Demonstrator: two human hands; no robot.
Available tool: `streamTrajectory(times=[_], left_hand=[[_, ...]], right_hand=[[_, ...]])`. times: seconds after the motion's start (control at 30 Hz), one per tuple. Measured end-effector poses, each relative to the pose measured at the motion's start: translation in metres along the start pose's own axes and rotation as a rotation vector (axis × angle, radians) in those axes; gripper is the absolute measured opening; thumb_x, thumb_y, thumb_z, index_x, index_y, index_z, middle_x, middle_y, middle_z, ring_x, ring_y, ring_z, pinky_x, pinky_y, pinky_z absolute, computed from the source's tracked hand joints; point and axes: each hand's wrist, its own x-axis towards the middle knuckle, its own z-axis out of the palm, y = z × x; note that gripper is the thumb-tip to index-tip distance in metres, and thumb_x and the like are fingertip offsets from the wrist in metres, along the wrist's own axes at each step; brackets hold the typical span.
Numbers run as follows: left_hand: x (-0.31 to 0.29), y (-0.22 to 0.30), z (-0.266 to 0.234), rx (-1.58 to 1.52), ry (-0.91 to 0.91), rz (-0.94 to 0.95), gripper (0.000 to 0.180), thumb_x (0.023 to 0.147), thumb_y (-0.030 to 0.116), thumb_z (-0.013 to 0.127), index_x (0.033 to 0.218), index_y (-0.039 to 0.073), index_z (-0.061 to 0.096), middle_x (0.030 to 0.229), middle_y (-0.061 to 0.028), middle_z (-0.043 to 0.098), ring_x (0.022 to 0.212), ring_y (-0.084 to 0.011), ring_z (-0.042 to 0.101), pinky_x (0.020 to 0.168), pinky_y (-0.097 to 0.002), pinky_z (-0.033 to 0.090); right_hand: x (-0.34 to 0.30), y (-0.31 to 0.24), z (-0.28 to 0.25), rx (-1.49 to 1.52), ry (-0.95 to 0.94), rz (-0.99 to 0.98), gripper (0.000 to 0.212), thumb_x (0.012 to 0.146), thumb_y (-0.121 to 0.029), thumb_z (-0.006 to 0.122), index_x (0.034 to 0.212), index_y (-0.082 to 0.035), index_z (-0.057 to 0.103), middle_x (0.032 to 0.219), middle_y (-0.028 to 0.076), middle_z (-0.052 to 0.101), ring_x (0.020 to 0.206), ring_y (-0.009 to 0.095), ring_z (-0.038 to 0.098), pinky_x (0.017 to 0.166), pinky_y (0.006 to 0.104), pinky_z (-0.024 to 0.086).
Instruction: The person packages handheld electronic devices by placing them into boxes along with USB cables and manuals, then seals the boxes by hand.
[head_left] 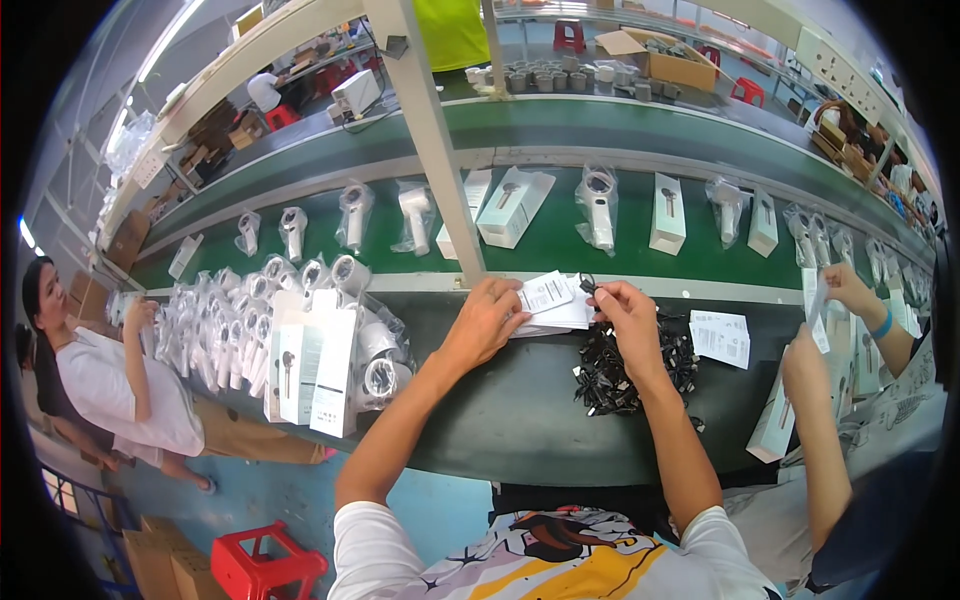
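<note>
My left hand (488, 322) has its fingers closed on the edge of a folded white leaflet (546, 293), which lies over more printed sheets at the far edge of the dark bench. Between the thumb and fingers of my right hand (628, 318) is a small black cable (588, 284), held just right of the leaflets. Under my right wrist sits a heap of short black cables (606, 376) with metal plugs. Another stack of leaflets (722, 338) lies to the right of that heap.
Bagged white handheld fans (235, 325) are piled at left, beside upright open boxes (333, 365). Beyond, a green conveyor (380, 258) carries bagged fans and boxes past a metal post (430, 140). A co-worker's hands (806, 365) hold a paper at right. Another person stands left, near a red stool (262, 565).
</note>
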Motion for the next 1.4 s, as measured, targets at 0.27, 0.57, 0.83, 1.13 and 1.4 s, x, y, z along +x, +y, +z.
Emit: streamTrajectory(times=[0.27,0.57,0.83,1.13,1.4], left_hand=[[0.005,0.005,-0.008,-0.105,-0.084,-0.120,0.019,0.080,0.014,0.068,0.080,0.003,0.052,0.116,-0.0177,0.056,0.110,-0.0352,0.049,0.092,-0.0419,0.041],[0.004,0.009,-0.005,0.042,0.045,0.076,0.019,0.077,0.010,0.068,0.087,0.001,0.055,0.107,-0.0150,0.057,0.100,-0.0345,0.052,0.088,-0.0427,0.042],[0.012,0.019,-0.009,-0.100,-0.052,-0.099,0.031,0.077,0.002,0.063,0.106,0.002,0.052,0.106,-0.0160,0.052,0.102,-0.0353,0.049,0.090,-0.0401,0.040],[0.020,0.010,0.000,-0.155,0.010,-0.367,0.021,0.086,0.016,0.058,0.098,0.000,0.058,0.088,-0.0177,0.058,0.086,-0.0337,0.055,0.077,-0.0372,0.043],[0.036,0.048,-0.045,-0.278,-0.396,-0.327,0.019,0.088,0.014,0.056,0.099,-0.001,0.060,0.078,-0.0210,0.061,0.069,-0.0302,0.059,0.066,-0.0367,0.045]], right_hand=[[0.008,0.006,-0.001,-0.052,-0.032,-0.029,0.018,0.090,-0.014,0.056,0.095,0.003,0.061,0.086,0.005,0.063,0.083,0.010,0.060,0.071,0.0241,0.046],[0.018,0.027,0.000,-0.340,-0.052,-0.066,0.021,0.084,-0.013,0.060,0.098,0.003,0.062,0.116,0.022,0.059,0.101,0.024,0.061,0.084,0.0301,0.046],[0.011,0.011,0.007,-0.260,-0.022,-0.128,0.022,0.086,-0.013,0.059,0.100,0.004,0.060,0.103,0.013,0.065,0.080,0.019,0.063,0.071,0.0282,0.049],[0.013,-0.011,0.006,-0.242,-0.077,-0.074,0.018,0.087,-0.011,0.058,0.098,0.004,0.060,0.102,0.012,0.063,0.087,0.019,0.063,0.075,0.0285,0.049],[-0.012,-0.044,0.003,-0.537,-0.326,-0.567,0.013,0.083,-0.008,0.061,0.094,-0.001,0.060,0.112,0.014,0.057,0.100,0.020,0.058,0.084,0.0258,0.044]])
